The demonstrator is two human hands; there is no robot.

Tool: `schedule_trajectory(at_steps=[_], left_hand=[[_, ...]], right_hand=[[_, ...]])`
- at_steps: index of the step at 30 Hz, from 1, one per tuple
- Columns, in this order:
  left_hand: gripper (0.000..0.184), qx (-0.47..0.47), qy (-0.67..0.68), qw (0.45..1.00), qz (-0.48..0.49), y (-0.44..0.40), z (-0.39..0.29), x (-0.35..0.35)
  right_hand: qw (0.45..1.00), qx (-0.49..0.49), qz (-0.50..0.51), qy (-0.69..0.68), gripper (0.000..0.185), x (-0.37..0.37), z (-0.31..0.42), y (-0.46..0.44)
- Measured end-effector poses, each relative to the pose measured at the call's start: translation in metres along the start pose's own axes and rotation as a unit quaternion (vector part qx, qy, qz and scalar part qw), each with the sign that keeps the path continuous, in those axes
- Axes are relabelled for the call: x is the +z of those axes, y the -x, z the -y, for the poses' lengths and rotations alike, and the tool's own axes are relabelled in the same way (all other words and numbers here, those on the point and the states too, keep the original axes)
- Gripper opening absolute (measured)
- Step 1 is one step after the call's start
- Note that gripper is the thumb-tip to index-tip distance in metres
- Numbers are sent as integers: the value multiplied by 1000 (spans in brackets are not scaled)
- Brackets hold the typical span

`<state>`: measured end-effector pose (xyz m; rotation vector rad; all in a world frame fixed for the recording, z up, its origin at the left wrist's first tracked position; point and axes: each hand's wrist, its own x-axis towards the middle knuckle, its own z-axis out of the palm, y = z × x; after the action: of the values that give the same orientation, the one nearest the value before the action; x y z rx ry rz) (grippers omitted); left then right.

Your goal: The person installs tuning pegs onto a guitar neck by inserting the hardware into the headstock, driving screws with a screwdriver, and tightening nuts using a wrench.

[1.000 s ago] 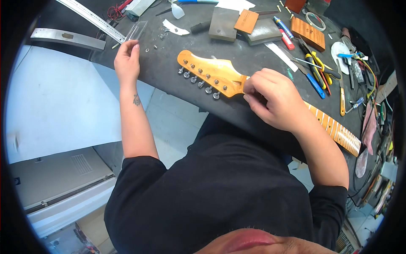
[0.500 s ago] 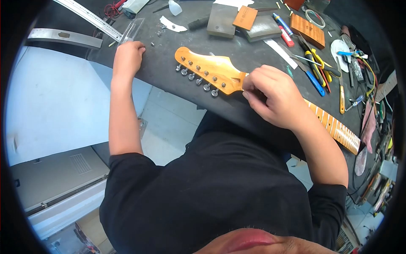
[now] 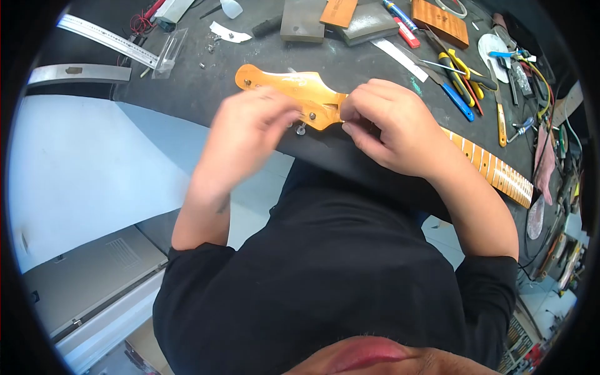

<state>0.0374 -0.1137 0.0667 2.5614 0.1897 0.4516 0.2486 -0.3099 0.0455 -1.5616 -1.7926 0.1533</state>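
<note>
- The dark desk (image 3: pixel 181 97) carries the guitar neck (image 3: pixel 490 169) along its near edge, frets up, headstock to the left
- The neck looks like stiff wood, light enough for one hand but long, so a hold near the middle should balance it best
- The glossy headstock (image 3: pixel 297 82) probably feels slick and could mark if knocked; its bare edges offer a grip
- The right hand (image 3: pixel 387 125) has thumb and fingers closed about the neck just beside the headstock
- The left hand (image 3: pixel 247 134), apart from the right, is blurred over the headstock, fingers bunched; I cannot tell whether it grips anything
- The metal tuners (image 3: pixel 301 130) seem hard and likely to snag, so poor handles for lifting
</note>
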Motion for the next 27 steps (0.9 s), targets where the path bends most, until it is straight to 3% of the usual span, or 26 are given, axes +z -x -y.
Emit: schedule_trajectory(at_steps=[6, 9, 15, 18, 21, 24, 27], left_hand=[[13, -121, 6, 990, 76, -7, -19, 7], [16, -136, -12, 990, 46, -6, -21, 10], [19, -185, -30, 980, 73, -13, -26, 12], [19, -131, -82, 987, 44, -9, -23, 12], [17, -160, -33, 986, 12, -4, -18, 0], [15, -262, 68, 963, 2, 0, -8, -15], [12, -210, 162, 962, -58, 9, 4, -13]], right_hand=[[1000, -3, -11, -5, 17, 2, -1, 2], [1000, -7, -16, -5, 18, 2, -1, 3], [1000, -6, -18, -6, 18, 3, -2, 3], [1000, -9, -13, -3, 18, 2, -2, 2], [1000, -1, -12, 3, 18, 2, -1, 3], [1000, -18, -24, 6, 18, 6, -1, 3], [999, -28, -1, 35, 18, 4, 0, 2]])
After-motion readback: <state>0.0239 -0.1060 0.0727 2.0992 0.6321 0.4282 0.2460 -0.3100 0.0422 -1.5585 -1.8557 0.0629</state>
